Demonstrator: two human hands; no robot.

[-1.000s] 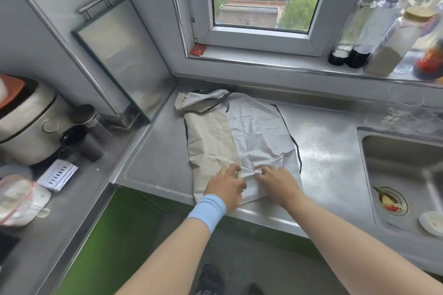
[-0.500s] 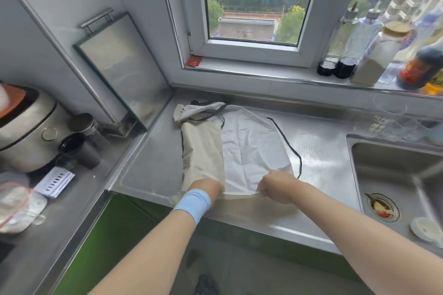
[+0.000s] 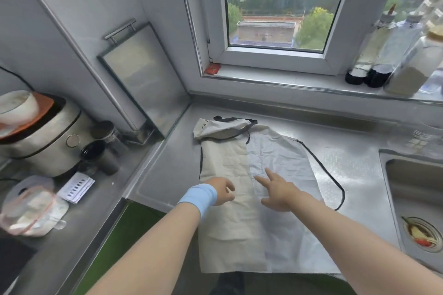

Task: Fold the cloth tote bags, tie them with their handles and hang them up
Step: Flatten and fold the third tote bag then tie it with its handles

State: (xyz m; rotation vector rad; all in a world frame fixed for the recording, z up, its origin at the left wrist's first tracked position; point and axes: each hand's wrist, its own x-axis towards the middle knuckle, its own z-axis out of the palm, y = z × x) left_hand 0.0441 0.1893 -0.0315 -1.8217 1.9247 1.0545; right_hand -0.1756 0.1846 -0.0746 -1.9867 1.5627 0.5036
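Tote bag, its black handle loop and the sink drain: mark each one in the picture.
Tote bag (image 3: 225, 165), head view, on the beige panel's flat middle.
Black handle loop (image 3: 334, 182), head view, on the strap's outer curve, right of the bag.
Sink drain (image 3: 423, 235), head view, on the strainer holding food scraps.

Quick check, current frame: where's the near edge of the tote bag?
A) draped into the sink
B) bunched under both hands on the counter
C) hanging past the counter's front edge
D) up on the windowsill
C: the tote bag runs off the front of the counter and hangs toward the floor, clear of the sink.
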